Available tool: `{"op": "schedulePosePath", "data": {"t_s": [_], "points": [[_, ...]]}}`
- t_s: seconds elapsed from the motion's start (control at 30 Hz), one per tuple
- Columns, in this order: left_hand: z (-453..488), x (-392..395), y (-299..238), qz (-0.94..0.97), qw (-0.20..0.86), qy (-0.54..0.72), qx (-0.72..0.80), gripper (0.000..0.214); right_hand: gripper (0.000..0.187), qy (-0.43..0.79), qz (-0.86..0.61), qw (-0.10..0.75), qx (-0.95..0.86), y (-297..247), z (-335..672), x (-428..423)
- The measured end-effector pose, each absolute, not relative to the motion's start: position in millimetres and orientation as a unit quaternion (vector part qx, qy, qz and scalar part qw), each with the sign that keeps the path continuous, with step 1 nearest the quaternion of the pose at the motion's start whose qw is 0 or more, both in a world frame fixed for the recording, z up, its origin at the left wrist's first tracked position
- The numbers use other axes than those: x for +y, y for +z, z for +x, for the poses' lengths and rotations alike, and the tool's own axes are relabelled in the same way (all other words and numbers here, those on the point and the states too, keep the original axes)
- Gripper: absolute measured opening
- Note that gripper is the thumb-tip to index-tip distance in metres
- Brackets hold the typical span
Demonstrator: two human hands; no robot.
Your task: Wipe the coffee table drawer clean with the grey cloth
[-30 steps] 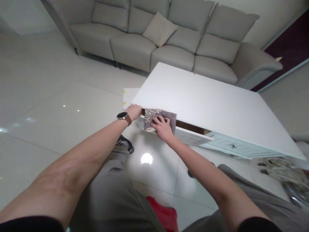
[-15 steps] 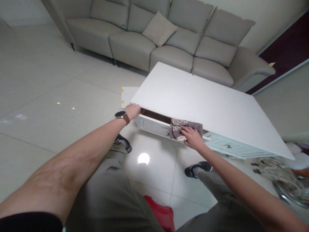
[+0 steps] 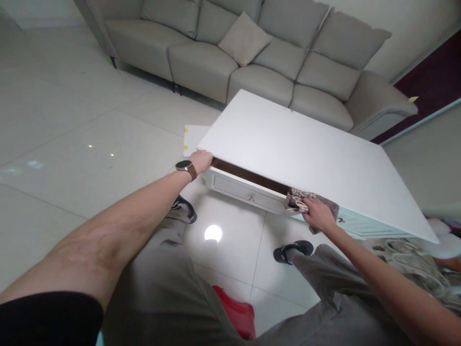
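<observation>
My left hand (image 3: 200,160) is closed at the left end of a pulled-out white drawer (image 3: 234,189), just below the tabletop corner; its fingertips are mostly hidden. A small metal knob (image 3: 251,198) sits on the drawer's front. My right hand (image 3: 317,214) grips a folded grey-brown patterned towel (image 3: 298,197), pressed against the drawer's right end. The drawer belongs to a low white coffee table (image 3: 306,154), and its dark interior shows through a narrow gap.
A grey sofa (image 3: 201,60) with a beige cushion (image 3: 245,39) stands behind the table. A white panel with yellow marks (image 3: 192,137) lies by the table's left side. Something red (image 3: 237,312) is on the tiled floor between my legs. Cluttered items (image 3: 414,269) lie at right.
My right hand and the towel have slid right along the drawer front to its right end, uncovering the knob. The left hand keeps its place at the drawer's left end.
</observation>
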State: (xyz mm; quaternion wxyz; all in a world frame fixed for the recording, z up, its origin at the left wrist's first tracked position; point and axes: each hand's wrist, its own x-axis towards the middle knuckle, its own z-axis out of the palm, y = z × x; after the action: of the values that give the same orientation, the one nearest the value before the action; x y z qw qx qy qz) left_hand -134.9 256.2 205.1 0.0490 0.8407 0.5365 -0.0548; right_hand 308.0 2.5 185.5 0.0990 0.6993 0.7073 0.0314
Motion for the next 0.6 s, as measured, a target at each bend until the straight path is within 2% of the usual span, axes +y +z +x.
{"op": "schedulePosePath", "data": {"t_s": [0.1, 0.2, 0.47, 0.6], "points": [[-135.3, 258.3, 203.0, 0.841, 0.05, -0.052, 0.537, 0.033, 0.022, 0.05, 0.698, 0.134, 0.702, 192.4, 282.1, 18.1], [-135.7, 260.7, 201.2, 0.842, 0.056, -0.058, 0.533, 0.033, 0.021, 0.048, 0.676, 0.146, 0.721, 196.2, 246.8, 35.9], [-135.7, 262.7, 202.2, 0.845, 0.034, -0.073, 0.528, 0.033, 0.039, 0.036, 0.598, 0.105, 0.794, 186.5, 110.7, 103.3], [-135.9, 264.2, 206.8, 0.848, 0.036, -0.091, 0.522, 0.035, 0.036, 0.034, 0.581, 0.079, 0.809, 185.7, 63.1, 125.4]]}}
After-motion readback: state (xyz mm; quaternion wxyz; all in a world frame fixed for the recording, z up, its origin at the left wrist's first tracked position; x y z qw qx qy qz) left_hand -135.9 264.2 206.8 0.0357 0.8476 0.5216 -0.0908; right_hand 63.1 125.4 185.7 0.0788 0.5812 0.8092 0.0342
